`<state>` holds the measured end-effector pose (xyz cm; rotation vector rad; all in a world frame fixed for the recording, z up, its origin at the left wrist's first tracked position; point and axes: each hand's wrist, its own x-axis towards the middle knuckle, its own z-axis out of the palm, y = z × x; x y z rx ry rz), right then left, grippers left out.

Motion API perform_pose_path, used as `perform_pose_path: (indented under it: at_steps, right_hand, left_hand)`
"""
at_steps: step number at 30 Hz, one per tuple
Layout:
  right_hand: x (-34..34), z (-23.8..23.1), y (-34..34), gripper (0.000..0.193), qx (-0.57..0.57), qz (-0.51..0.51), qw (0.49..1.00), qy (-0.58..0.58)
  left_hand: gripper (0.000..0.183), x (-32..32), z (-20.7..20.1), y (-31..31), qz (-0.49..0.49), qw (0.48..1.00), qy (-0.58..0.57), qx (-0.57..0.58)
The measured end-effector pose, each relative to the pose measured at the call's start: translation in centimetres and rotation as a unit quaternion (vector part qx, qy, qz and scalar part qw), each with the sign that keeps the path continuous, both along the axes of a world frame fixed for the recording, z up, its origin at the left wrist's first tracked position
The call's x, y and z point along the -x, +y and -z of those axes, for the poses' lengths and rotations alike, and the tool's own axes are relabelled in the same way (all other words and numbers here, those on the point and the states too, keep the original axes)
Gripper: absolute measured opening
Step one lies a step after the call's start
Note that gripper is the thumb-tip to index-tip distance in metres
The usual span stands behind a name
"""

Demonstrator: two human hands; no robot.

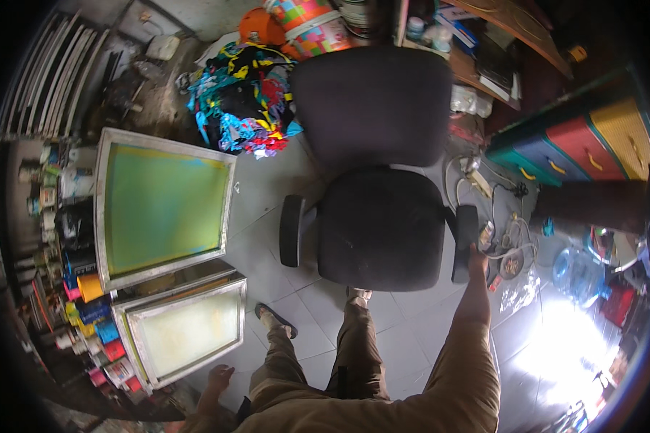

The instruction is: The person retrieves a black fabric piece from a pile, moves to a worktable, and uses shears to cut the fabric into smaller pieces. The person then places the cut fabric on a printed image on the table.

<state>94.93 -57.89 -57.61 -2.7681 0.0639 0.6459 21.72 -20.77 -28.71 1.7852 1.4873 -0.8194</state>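
Plainly, in the head view, the right hand (478, 261) is at the outer edge of the right armrest (466, 234) of a black office chair (380, 234); it seems to touch it, though I cannot tell how far its fingers close. The chair stands on the grey tiled floor (412, 350) ahead of the hands, its seat left of the right hand, its backrest (372, 108) farther off. The left hand (222, 375) hangs low, loosely half-curled, with nothing visible in it. Ahead of it are 2 framed panels: a pale one (191, 332) nearer, a green one (166, 209) (the larger) beyond. Farther ahead lies a multicoloured cloth heap (242, 101). Right of the right hand is a blue water bottle (579, 273).
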Motion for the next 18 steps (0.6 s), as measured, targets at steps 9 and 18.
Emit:
perform_pose_path:
  at_steps: [9,18]
  right_hand:
    - [4.9,2.3,-5.0,0.061,0.069,0.027,0.99,0.117]
    - [21.8,-10.9,-2.6,0.051,0.065,0.003,0.987,0.149]
  left_hand:
    - [0.048,1.7,0.4,0.1,0.011,0.999,-0.021,-0.031]
    - [0.041,0.1,-1.3,3.5,0.017,0.992,-0.114,-0.049]
